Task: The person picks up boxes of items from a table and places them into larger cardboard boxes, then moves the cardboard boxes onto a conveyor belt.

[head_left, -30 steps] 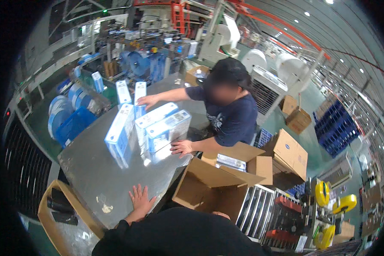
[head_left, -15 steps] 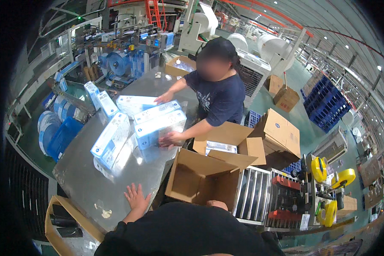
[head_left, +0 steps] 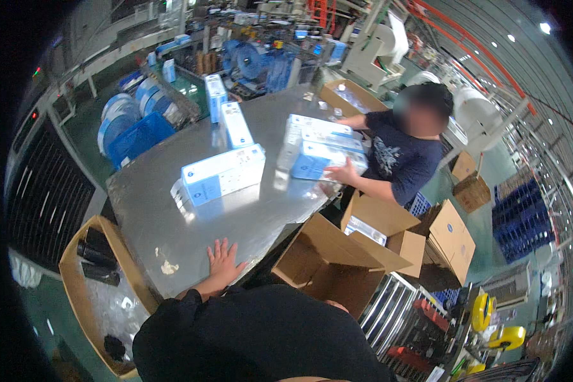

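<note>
My left hand (head_left: 225, 263) rests flat on the near edge of the metal table (head_left: 146, 210), fingers spread, holding nothing. Only a sliver of my right hand (head_left: 337, 306) shows beside my dark top, at the near side of an open cardboard box (head_left: 321, 254); its fingers are hidden. Beyond my left hand, a blue-and-white carton (head_left: 223, 175) lies on its long side. Two similar cartons, one (head_left: 237, 125) and another (head_left: 216, 99), stand farther back. Across the table a co-worker's two hands hold a group of such cartons (head_left: 328, 149) together.
A second open box (head_left: 388, 219) has a carton inside. Beside it are folded cardboard (head_left: 449, 245) and a roller conveyor (head_left: 388, 312) with yellow tape rolls (head_left: 506, 337). At the left are a cardboard bin (head_left: 76, 299) with black items and a blue crate (head_left: 140, 138).
My view has turned left, so the scene sits farther right. The co-worker's carton group has moved away from the nearest carton, toward the co-worker. My left hand stays on the table.
</note>
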Motion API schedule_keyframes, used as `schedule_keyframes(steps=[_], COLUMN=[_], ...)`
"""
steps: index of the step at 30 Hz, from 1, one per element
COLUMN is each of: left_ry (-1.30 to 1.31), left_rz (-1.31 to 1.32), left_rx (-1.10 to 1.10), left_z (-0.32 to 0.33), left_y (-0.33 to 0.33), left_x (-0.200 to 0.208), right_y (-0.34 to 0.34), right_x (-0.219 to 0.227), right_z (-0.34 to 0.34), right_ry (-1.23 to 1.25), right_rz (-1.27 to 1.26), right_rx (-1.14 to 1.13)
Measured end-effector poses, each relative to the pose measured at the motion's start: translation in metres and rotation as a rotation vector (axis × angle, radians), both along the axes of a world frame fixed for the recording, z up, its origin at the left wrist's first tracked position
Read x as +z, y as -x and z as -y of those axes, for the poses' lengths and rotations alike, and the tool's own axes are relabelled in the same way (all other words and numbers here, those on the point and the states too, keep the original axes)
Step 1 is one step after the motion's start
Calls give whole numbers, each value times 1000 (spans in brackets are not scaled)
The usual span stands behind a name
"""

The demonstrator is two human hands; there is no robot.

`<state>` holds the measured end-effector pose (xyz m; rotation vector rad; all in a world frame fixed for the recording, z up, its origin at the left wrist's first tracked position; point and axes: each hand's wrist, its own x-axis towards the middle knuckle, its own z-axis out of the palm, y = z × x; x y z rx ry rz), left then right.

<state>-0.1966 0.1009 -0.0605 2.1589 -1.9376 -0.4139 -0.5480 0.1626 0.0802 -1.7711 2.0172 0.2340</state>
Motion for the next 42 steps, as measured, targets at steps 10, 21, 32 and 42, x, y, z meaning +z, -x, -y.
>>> schedule_keyframes(steps=[10, 21, 32, 42], left_ry=[454, 237, -26, 3], left_rz=[118, -370, -254, 150], left_rx=[583, -3, -654, -31], left_z=[116, 318, 380, 540], left_y=[-104, -131, -41, -134], left_x=[125, 124, 134, 146], right_y=[8, -90, -188, -195], right_x=[-16, -11, 23, -66], right_z=[20, 108, 214, 294], right_ry=[90, 372, 390, 254], right_rz=[605, 671, 506, 1000], right_rx=[-82, -62, -71, -485])
